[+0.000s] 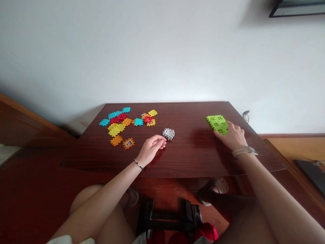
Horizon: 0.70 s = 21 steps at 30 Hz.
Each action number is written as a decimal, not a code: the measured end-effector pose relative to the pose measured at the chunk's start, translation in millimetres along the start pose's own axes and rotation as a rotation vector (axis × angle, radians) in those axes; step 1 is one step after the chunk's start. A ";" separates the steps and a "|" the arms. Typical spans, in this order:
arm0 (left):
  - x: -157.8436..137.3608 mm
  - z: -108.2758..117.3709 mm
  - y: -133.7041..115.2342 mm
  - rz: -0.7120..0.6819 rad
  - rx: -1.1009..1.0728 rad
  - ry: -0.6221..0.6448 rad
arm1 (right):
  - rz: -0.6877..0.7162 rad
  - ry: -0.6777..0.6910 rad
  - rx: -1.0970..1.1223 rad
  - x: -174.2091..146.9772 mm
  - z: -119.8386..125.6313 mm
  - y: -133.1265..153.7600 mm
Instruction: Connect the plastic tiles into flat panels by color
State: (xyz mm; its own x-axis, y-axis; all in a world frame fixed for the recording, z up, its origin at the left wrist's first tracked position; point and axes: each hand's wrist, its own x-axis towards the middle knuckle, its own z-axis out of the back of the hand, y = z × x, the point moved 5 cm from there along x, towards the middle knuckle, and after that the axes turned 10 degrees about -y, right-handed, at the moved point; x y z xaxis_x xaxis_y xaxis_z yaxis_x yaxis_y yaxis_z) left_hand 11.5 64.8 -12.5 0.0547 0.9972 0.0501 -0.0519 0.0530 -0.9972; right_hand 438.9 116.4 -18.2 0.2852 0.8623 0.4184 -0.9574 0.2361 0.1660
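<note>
My left hand (153,145) is over the middle of the table, fingers curled together. Its fingertips are at the near-left edge of a small stack of grey interlocking tiles (168,134), the top one with a white window; whether they touch is hard to tell. On the right, my right hand (234,135) grips the near-right corner of a group of bright green interlocking tiles (215,121) with window grids. Its thumb lies along the near edge and its fingers curl over the right side. My palm hides part of the green tiles.
Loose tiles are scattered at the table's left: blue (104,122), red (122,116), yellow (116,129) and orange (116,140). The dark wooden table (188,156) meets a white wall (162,61). A dark-framed object (297,10) hangs upper right.
</note>
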 end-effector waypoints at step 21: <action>3.9 4.7 -0.5 -0.039 0.059 0.006 | -0.117 -0.049 0.067 15.8 17.0 13.7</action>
State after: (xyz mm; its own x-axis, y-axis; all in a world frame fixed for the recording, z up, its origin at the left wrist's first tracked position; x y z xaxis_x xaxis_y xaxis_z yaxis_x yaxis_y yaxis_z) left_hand 7.1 68.9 -11.5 0.0639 0.9940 0.0886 -0.1086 0.0952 -0.9895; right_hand 431.0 125.7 5.8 0.3983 0.8072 0.4357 -0.9128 0.3023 0.2745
